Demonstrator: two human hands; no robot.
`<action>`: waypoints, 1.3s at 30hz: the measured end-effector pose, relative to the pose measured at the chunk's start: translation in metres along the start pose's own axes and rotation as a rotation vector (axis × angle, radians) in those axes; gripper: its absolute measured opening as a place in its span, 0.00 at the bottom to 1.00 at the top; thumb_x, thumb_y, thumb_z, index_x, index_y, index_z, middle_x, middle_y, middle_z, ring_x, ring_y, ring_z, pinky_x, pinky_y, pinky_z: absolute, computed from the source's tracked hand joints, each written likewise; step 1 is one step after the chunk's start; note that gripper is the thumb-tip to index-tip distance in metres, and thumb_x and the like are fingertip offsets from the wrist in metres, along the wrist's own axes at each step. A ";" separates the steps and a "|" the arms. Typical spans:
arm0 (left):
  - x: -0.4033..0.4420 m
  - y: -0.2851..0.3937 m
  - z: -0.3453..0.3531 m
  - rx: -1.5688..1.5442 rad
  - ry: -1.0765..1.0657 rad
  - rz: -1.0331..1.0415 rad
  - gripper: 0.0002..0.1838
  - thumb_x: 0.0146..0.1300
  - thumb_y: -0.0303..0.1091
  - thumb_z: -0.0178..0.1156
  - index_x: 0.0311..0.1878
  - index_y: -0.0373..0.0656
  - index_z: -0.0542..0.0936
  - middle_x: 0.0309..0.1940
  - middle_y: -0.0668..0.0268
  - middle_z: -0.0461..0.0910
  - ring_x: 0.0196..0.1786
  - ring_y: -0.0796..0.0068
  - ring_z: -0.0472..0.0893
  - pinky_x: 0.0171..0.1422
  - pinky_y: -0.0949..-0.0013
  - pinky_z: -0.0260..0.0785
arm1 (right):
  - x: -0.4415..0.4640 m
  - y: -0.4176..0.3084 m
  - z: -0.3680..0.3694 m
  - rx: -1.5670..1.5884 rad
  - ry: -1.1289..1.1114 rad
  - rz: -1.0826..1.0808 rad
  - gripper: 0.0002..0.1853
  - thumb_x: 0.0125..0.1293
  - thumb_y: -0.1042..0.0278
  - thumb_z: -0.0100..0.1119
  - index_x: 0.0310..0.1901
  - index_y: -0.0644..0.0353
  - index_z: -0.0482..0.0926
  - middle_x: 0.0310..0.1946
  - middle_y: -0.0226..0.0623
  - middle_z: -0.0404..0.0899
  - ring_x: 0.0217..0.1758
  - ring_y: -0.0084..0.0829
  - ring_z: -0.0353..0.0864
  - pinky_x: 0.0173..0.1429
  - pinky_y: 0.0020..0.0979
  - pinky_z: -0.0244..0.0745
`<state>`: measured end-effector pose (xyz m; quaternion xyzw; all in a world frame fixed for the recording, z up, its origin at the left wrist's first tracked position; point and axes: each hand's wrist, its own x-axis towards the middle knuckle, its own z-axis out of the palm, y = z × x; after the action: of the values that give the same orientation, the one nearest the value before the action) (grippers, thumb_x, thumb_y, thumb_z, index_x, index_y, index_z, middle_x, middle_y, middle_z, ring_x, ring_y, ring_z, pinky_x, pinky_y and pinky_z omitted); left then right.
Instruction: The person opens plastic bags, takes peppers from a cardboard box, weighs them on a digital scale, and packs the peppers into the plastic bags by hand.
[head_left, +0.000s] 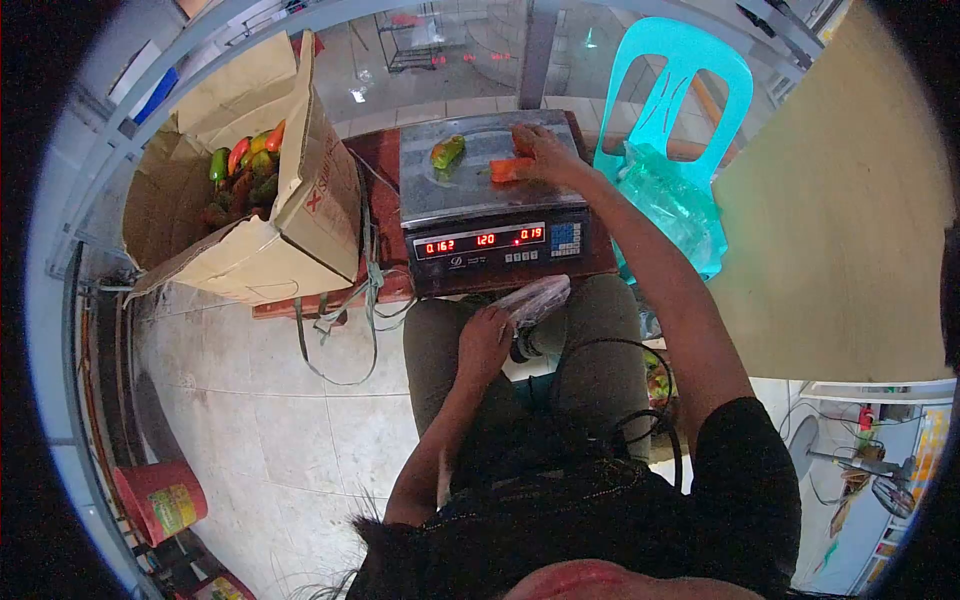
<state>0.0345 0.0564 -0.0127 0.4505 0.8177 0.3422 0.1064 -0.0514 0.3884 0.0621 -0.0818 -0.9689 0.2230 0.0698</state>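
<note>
My right hand (548,158) reaches over the metal plate of a digital scale (425,200), its fingers curled on an orange vegetable piece (508,170) that looks like carrot. Part of that piece is hidden under the fingers. To its left on the plate lies a small green-yellow vegetable (447,152), perhaps a pepper. Red digits glow on the scale's front display (480,241). Down at my lap, my left hand (485,342) is closed on a clear plastic bag (540,300), which lies over my thighs just below the scale.
An open cardboard box (325,200) of green, red and orange vegetables stands left of the scale. On the right is a turquoise plastic chair (735,95) with a green plastic bag (665,195) on its seat. A red bucket (165,500) stands on the tiled floor at lower left.
</note>
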 end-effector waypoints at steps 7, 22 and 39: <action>-0.002 -0.003 0.006 0.020 0.032 0.009 0.09 0.60 0.31 0.57 0.41 0.37 0.77 0.42 0.53 0.77 0.47 0.51 0.76 0.52 0.53 0.69 | 0.016 0.007 -0.006 0.233 -0.002 0.114 0.41 0.60 0.40 0.60 0.68 0.58 0.62 0.64 0.52 0.64 0.69 0.49 0.61 0.71 0.42 0.56; -0.003 -0.008 0.010 0.017 0.058 0.034 0.12 0.61 0.32 0.56 0.46 0.37 0.76 0.48 0.54 0.77 0.51 0.50 0.75 0.55 0.52 0.68 | 0.055 0.044 0.012 0.249 -0.009 0.042 0.23 0.59 0.59 0.65 0.55 0.58 0.77 0.51 0.40 0.78 0.50 0.33 0.78 0.57 0.35 0.72; 0.002 0.011 -0.045 -0.081 0.155 0.091 0.13 0.58 0.32 0.59 0.47 0.40 0.77 0.43 0.57 0.76 0.47 0.55 0.75 0.51 0.55 0.67 | -0.136 -0.170 -0.041 0.228 -0.460 -0.239 0.22 0.56 0.57 0.67 0.47 0.61 0.76 0.45 0.40 0.77 0.53 0.41 0.75 0.61 0.38 0.67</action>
<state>0.0190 0.0410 0.0282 0.4545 0.7877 0.4135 0.0452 0.0666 0.2291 0.1610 0.0939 -0.9306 0.3337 -0.1172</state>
